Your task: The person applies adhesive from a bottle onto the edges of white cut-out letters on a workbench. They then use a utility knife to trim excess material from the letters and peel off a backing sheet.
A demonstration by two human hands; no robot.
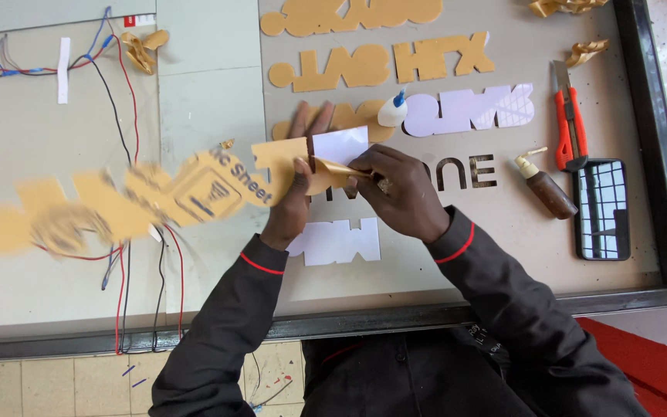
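The left hand grips the cut-out sheet piece above the desk — its long axis runs away leftward. The right hand is nearer the peeled corner — its fingers pinch the brown backing paper there.

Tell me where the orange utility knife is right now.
In the head view, the orange utility knife lies on the grey board at the far right, just above the dark phone and right of the small brown glue bottle.
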